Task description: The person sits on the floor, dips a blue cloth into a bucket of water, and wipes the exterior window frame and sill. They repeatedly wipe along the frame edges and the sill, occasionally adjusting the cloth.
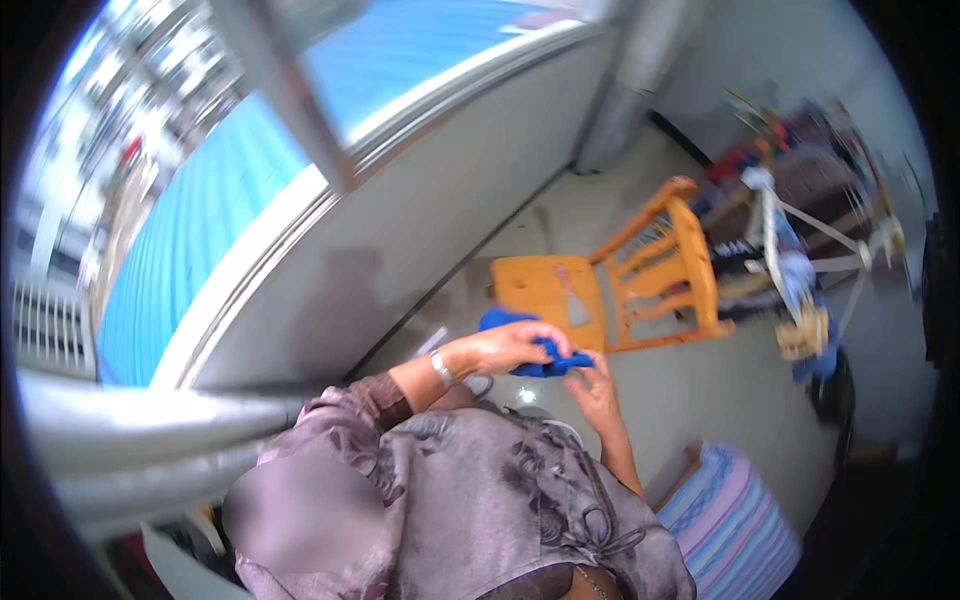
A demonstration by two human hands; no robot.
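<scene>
- Head view, strongly bent toward the rim and somewhat blurred; largest thing in sight is the window (pixel 230 190) across the upper left, with a blue roof outside and a pale sill running on a slant.
- Grey floor (pixel 700 390) fills the middle and right of the picture.
- Person's torso in a patterned grey-mauve garment (pixel 480 510) takes up the lower centre; both forearms rise from it toward the middle.
- Wooden chair (pixel 620 275), orange-tan, stands on the floor beyond the hands, its seat toward the window wall and its slatted back toward the right.
- Striped mat (pixel 735 510), blue and pink, lies on the floor at lower right.
- White folding rack (pixel 800 260) with blue bits on it stands right of the chair; details too blurred to tell.
- Blue cloth (pixel 530 345) is held up between both hands, just in front of the chair seat, above the floor.
- Left hand (pixel 515 345), a watch on its wrist, has its fingers curled over the top of the cloth, gripping it.
- Right hand (pixel 592 385) pinches the cloth's right-hand end at the fingertips.
</scene>
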